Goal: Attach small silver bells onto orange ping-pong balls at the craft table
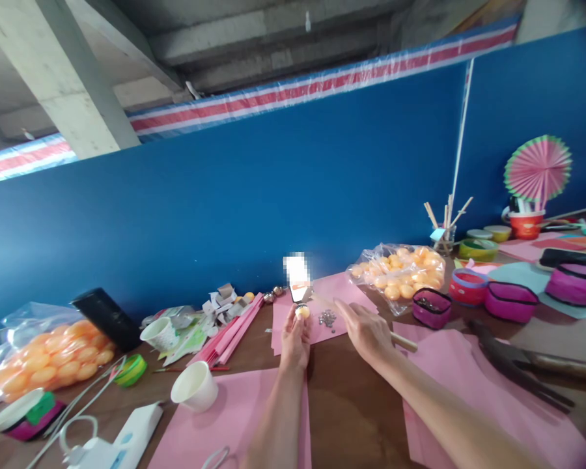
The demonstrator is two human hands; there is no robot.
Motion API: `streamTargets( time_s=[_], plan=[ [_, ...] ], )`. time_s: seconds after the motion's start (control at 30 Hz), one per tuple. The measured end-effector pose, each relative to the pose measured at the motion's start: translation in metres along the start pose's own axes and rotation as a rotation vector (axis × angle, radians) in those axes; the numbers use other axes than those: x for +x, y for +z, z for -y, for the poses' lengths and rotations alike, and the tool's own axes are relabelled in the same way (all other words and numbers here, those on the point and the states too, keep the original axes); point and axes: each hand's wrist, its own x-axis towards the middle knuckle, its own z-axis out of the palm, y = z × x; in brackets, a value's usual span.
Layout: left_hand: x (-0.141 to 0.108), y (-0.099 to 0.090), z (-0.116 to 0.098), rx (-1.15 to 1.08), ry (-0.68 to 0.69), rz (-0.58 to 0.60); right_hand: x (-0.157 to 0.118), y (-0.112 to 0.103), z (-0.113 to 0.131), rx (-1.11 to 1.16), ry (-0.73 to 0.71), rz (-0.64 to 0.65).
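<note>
Between its fingertips my left hand [297,339] grips a small round yellowish ball [302,312] with a dark rim at its top. My right hand [367,327] is wrapped round a thin wooden stick [404,342]; its back end sticks out below the palm and its front end points toward the ball. Between the hands, small grey metal pieces [327,319] lie in a loose pile on pink paper [339,296]. A phone with a bright screen [299,277] leans upright just beyond the ball.
Bags of orange balls stand at left [53,361] and right [405,270]. A white cup [194,387], a power strip [135,433] and cables lie front left. Purple pouches [510,303] and a wooden-handled hammer [542,365] are at right. A blue partition [273,195] stands behind.
</note>
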Motion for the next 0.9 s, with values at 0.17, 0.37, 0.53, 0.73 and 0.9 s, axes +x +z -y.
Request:
streamTargets(
  time_s=[0.17,0.37,0.53,0.73,0.9],
  plan=[
    [0.001,-0.001,0.005,0.025,0.049,0.009,0.000,0.000,0.000,-0.025,-0.021,0.008],
    [0.000,0.003,0.004,0.066,0.077,-0.033,0.001,-0.002,-0.001,-0.036,-0.032,-0.011],
    [0.004,0.001,0.006,0.104,0.099,-0.075,0.000,-0.004,0.001,-0.036,-0.050,-0.018],
    [0.004,-0.003,0.007,0.164,0.125,-0.083,0.000,-0.004,0.003,-0.038,-0.053,-0.006],
    [0.002,0.000,0.004,0.042,0.070,-0.101,0.004,-0.001,-0.010,-0.056,0.097,-0.028]
  ],
)
